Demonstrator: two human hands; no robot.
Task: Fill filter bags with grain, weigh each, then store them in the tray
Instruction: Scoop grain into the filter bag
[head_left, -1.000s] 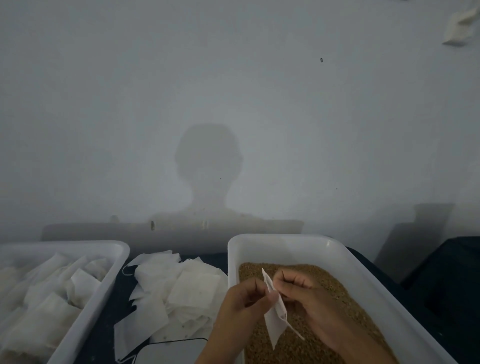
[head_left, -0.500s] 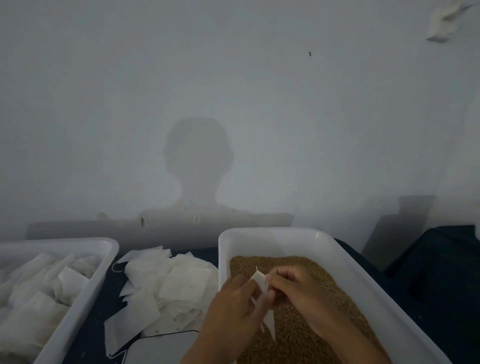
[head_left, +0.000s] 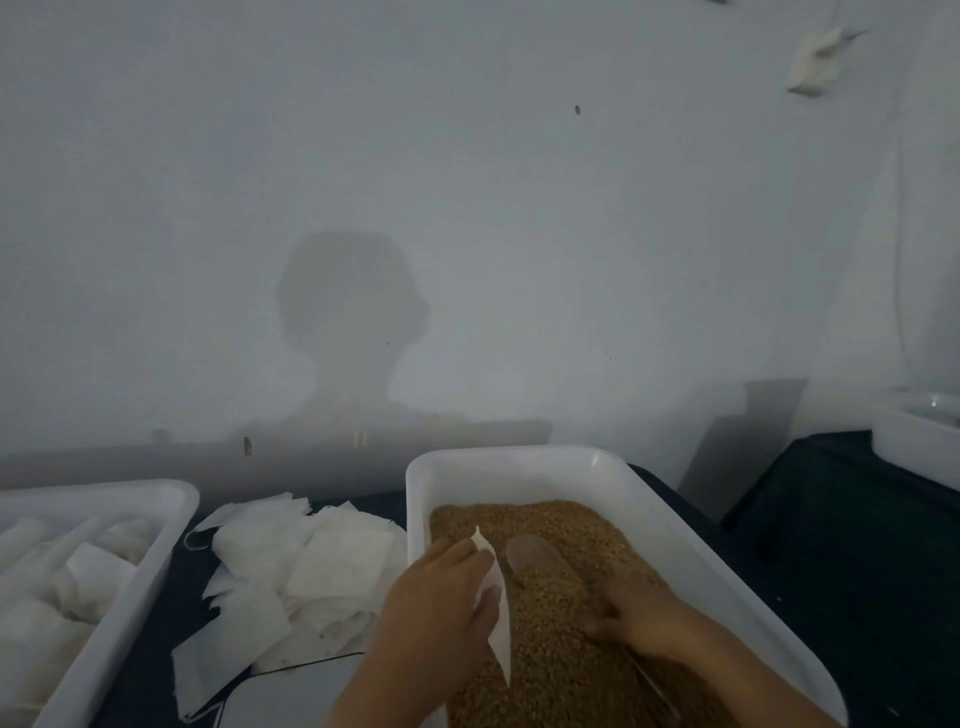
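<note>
A white tray holds brown grain. Over its left side, my left hand pinches an empty white filter bag that hangs point-down above the grain. My right hand lies on the grain, its fingers curled round the handle of a clear scoop. The scoop's bowl rests on the grain just right of the bag. A loose pile of empty filter bags lies left of the grain tray. At the far left, a second white tray holds filled bags.
A white scale sits at the bottom edge, between the trays, partly under the bag pile. Another white container stands on a dark surface at the far right. A plain wall rises close behind the trays.
My right hand let go of the bag and moved right onto the grain, taking the scoop. My left hand alone now holds the bag, lower over the grain.
</note>
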